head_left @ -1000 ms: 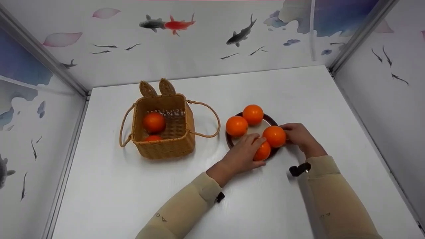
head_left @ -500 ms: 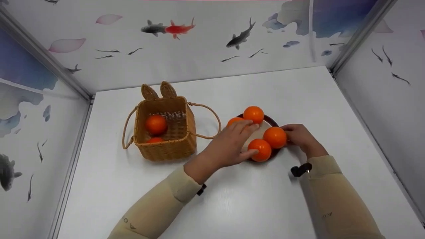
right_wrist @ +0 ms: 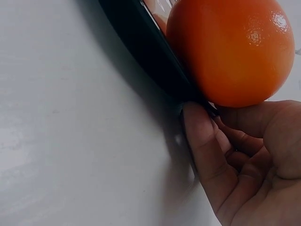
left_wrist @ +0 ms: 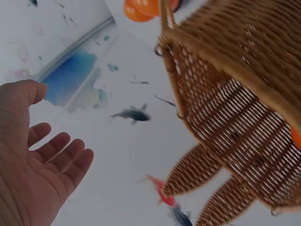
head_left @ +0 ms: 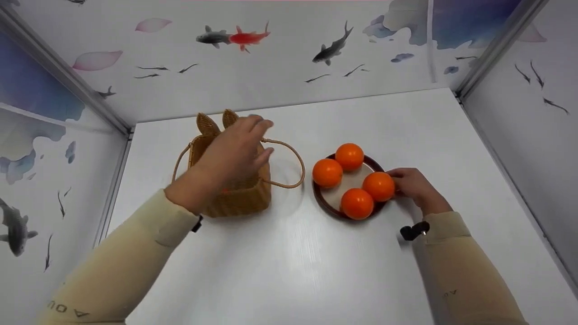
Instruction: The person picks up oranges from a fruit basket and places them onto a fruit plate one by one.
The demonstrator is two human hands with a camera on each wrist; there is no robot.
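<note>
Hovering my left hand (head_left: 235, 151) with fingers spread and empty over the wicker basket (head_left: 235, 198), I am keeping it above the basket's opening near the left side of the surface (head_left: 289, 271). I am resting my right hand (head_left: 413, 187) against the right rim of the dark plate (head_left: 326, 203), fingers curled against the rim and touching the nearest orange (head_left: 378, 186). Four oranges are sitting on that plate, right of the basket.

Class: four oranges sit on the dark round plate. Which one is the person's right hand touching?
The orange at the plate's right edge: the right hand rests against it and the dark round plate. The other three oranges are untouched.
</note>
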